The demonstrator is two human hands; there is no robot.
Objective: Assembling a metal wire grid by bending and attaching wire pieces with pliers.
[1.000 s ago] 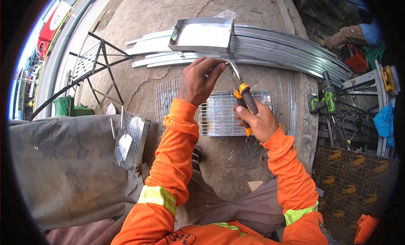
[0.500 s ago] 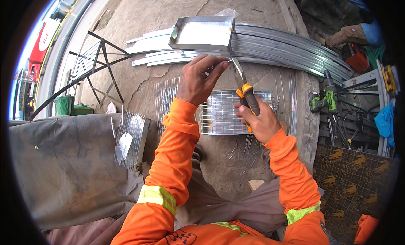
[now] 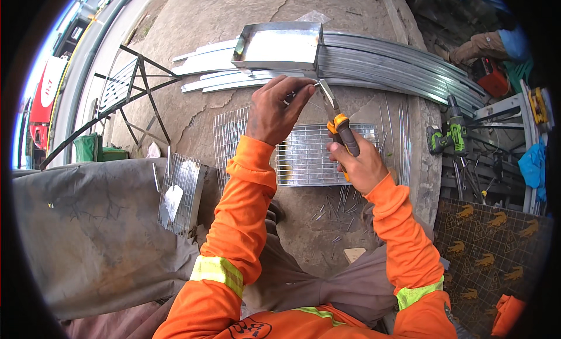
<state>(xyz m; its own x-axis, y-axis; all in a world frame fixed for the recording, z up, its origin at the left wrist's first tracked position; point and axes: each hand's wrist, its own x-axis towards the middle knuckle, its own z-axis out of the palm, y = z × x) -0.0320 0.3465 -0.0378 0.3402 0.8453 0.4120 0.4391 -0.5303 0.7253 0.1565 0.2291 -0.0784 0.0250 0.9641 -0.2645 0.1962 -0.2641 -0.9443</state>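
My left hand (image 3: 279, 108) is closed in a pinch on a thin metal wire (image 3: 317, 85), most of it hidden by the fingers. Pliers (image 3: 339, 120) with yellow-and-grey handles are gripped in my right hand (image 3: 363, 164), their jaws angled up to the wire's end by my left fingertips. Whether the jaws touch the wire is too small to tell. Below both hands, a wire grid panel (image 3: 324, 181) lies over a shiny metal sheet on the concrete, beside another wire mesh piece (image 3: 225, 129).
Beyond my hands, a sheet-metal tray (image 3: 277, 64) rests on long metal channels (image 3: 374, 61). A green cordless drill (image 3: 456, 131) stands at right, near a person's arm (image 3: 482, 48). Short wire offcuts (image 3: 336, 213) litter the floor. At left are a black metal frame (image 3: 140, 76) and a grey tarp (image 3: 99, 222).
My hands and the pliers are nearly where they were, with only a slight shift at the jaws and handles. The red truck on the road has moved nearer, toward the lower left.
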